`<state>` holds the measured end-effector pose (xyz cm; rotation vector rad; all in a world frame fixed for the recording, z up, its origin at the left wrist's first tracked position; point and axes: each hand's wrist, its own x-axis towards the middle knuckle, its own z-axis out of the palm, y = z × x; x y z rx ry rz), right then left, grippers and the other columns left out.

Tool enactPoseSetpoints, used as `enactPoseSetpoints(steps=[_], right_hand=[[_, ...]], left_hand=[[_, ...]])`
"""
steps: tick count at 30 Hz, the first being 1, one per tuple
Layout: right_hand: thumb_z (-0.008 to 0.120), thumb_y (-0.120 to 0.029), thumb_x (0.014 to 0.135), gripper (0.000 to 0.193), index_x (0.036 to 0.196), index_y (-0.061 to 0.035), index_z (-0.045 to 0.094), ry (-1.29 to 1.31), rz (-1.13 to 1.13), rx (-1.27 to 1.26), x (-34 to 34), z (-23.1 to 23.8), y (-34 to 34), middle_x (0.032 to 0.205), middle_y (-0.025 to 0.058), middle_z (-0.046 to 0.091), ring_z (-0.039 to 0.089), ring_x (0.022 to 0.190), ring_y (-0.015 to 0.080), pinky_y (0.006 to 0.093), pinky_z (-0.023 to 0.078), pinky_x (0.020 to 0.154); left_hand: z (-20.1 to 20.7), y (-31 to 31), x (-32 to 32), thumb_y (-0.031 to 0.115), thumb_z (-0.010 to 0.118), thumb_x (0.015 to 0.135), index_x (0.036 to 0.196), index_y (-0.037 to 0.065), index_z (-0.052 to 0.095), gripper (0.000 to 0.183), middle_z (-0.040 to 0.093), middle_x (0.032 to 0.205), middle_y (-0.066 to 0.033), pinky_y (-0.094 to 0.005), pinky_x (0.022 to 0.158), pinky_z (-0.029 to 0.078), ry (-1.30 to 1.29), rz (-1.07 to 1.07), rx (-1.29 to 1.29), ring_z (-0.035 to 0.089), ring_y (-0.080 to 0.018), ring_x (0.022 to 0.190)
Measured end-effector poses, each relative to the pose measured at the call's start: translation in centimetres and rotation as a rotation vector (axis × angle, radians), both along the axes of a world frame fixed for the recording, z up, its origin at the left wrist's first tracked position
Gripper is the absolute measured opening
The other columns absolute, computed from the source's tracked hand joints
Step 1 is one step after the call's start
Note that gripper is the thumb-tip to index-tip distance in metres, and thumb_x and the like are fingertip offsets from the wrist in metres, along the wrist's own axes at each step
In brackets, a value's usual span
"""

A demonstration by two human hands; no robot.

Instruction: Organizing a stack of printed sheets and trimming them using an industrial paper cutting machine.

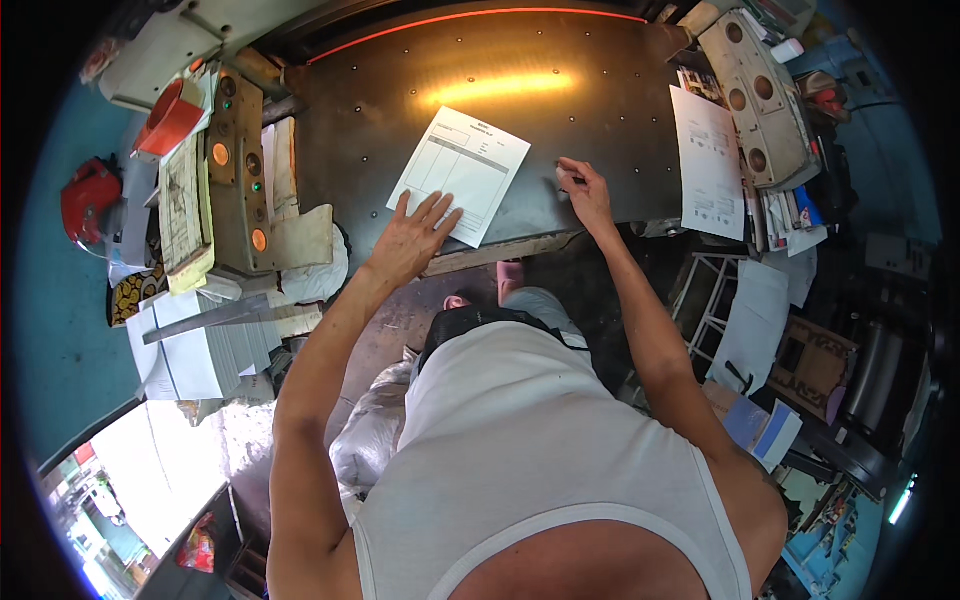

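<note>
A white printed form (465,160) lies at a slant on the dark metal work table (345,140), close to its front edge. My left hand (408,240) rests on the form's lower left part with its fingers spread, covering some of the print. To the right of the form, over the bare metal, is my right hand (587,195), with fingers curled in and thumb close to them. Something small and dark shows by those fingertips, but what it is I cannot make out.
Control panels with round buttons stand at the left (240,170) and right (755,95) of the table. A printed sheet (710,165) hangs over the table's right side. Stacked paper (195,350) sits at the left, beneath an orange-red container (170,118). A white sack (372,430) lies below.
</note>
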<state>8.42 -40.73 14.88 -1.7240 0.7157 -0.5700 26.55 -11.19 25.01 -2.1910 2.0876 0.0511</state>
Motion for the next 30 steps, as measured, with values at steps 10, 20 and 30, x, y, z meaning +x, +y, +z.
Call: enactPoseSetpoints(steps=[10,20,30], right_hand=[[0.074,-0.014,0.085,0.03,0.113,-0.0033,0.068,-0.003,0.122,-0.009,-0.3,0.3,0.2,0.11,0.0085,0.067,0.065,0.097,0.016,0.0279,0.053,0.078],[0.074,-0.014,0.086,0.03,0.112,-0.0016,0.068,0.118,0.244,0.113,0.1,1.5,-2.2,0.108,0.0094,0.07,0.067,0.09,0.0145,0.0295,0.054,0.079],[0.076,-0.014,0.084,0.035,0.116,-0.0031,0.068,0.151,0.205,0.209,-2.0,2.7,1.5,0.105,0.0094,0.07,0.065,0.096,0.0153,0.0296,0.052,0.083]], left_hand=[[1.0,-0.8,1.7,0.022,0.065,0.087,0.129,0.011,0.058,0.043,0.053,0.141,-0.0043,-0.043,0.112,0.036,0.133,-0.017,0.054,0.047,-0.0209,0.133],[1.7,-2.4,2.5,0.021,0.066,0.084,0.123,0.011,0.062,0.04,0.059,0.128,-0.005,-0.0395,0.107,0.041,0.004,-0.153,0.034,0.055,-0.0223,0.12],[3.1,-3.1,4.8,0.008,0.069,0.08,0.101,0.009,0.071,0.021,0.068,0.112,-0.0045,-0.0369,0.095,0.05,0.355,-0.106,0.017,0.062,-0.0242,0.108]])
